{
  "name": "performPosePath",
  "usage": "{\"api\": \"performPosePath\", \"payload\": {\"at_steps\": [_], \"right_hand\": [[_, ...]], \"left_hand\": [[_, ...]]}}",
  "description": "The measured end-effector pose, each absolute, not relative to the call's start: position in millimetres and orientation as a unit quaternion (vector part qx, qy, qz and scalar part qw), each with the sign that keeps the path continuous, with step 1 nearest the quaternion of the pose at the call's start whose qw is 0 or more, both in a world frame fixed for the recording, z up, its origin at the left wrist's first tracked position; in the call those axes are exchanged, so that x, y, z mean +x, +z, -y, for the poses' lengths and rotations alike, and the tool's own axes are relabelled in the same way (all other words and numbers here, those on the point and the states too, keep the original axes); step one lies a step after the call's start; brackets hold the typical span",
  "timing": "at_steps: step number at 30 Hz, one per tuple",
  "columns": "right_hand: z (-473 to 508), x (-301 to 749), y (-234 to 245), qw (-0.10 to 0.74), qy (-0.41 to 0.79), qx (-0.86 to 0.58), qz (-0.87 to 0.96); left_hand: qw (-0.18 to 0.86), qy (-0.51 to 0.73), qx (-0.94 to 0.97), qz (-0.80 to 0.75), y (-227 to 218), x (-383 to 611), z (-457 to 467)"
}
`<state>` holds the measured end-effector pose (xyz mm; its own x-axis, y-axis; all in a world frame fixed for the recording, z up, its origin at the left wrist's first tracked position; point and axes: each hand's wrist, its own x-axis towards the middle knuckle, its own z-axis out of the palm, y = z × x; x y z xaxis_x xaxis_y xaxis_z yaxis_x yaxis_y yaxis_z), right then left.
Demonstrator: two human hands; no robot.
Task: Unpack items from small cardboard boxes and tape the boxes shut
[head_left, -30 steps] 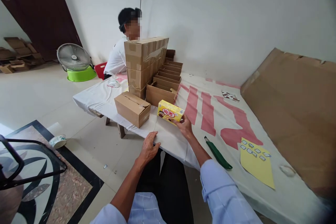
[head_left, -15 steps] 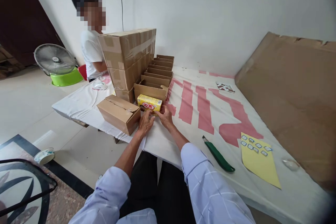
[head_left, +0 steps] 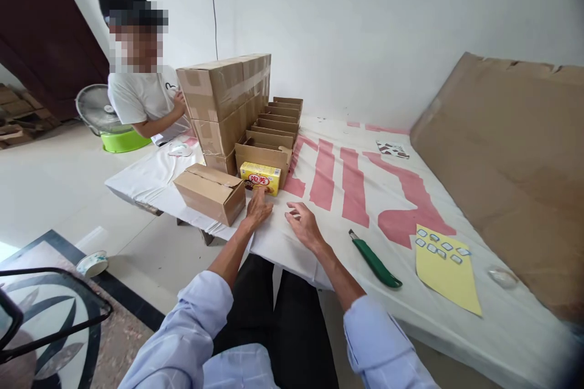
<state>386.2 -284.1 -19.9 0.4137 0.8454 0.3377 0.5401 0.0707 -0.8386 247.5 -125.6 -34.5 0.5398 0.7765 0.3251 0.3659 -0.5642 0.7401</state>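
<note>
A small yellow printed box point(head_left: 260, 177) stands on the cloth-covered table, right in front of the nearest open brown carton point(head_left: 263, 157). My left hand point(head_left: 259, 209) is at the lower front of the yellow box, fingers loosely extended and overlapping its face; whether they touch it I cannot tell. To the right and apart from the box, my right hand point(head_left: 303, 223) hovers above the cloth with fingers parted and nothing in them. Beside my left hand lies a brown carton point(head_left: 210, 191) with its top flaps folded over.
Taped cartons point(head_left: 223, 97) are stacked behind, next to a row of open cartons. A green utility knife point(head_left: 376, 261) and a yellow sheet with stickers point(head_left: 449, 282) lie on the right. A large cardboard panel point(head_left: 502, 158) leans there. Another person point(head_left: 137, 97) sits at far left.
My right hand has come away from the yellow box, moving right and toward me. My left hand stays by it. The other person has leaned forward, one hand now beside the stacked cartons.
</note>
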Motion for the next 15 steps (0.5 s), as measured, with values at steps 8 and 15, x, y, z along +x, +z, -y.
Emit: {"api": "performPosePath", "payload": {"at_steps": [8, 15], "right_hand": [[404, 406, -35, 0.404, -0.059, -0.734, 0.543], [480, 454, -36, 0.289, -0.165, -0.837, 0.436]], "left_hand": [[0.267, 0.351, 0.858, -0.263, -2, 177, 210], [0.148, 0.492, 0.747, -0.422, 95, 42, 111]]}}
